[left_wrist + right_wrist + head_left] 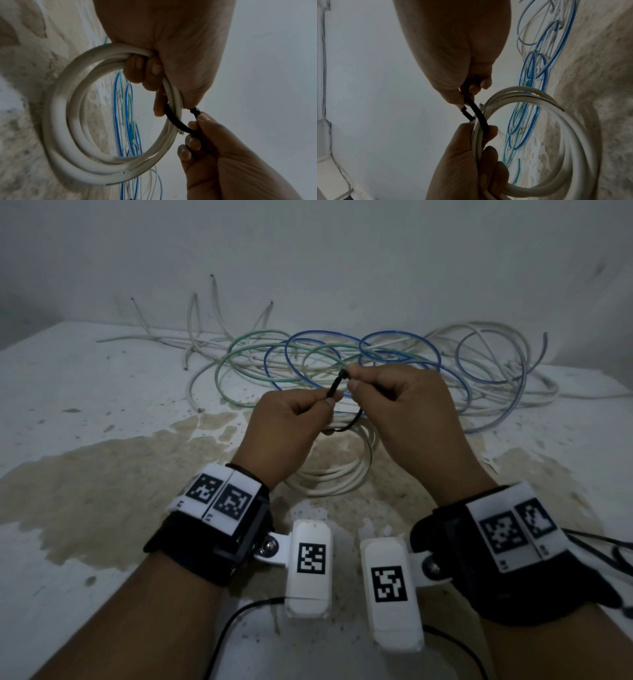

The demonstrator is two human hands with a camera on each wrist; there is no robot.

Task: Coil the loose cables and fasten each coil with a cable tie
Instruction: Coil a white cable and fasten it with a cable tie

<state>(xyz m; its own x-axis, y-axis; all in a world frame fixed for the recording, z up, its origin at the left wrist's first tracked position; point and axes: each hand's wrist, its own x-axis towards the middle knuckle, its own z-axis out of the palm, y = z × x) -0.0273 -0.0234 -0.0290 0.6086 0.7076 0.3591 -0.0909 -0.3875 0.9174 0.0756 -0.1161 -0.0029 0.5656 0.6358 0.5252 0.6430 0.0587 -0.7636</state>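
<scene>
Gripping a coil of thick white round cable [72,135] above the near middle of the stained white bench [85,392], the left hand [291,429] has its fingers [135,70] curled round the coil, and its thumb and forefinger also pinch the tail of a thin black plastic cable tie [337,386]. That tie loops around the coil's strands. To the right, the right hand [407,412] pinches the tie's head between thumb and forefinger. Behind both hands, toward the far edge, loose white, green and blue cables [376,357] sprawl in a tangle.
</scene>
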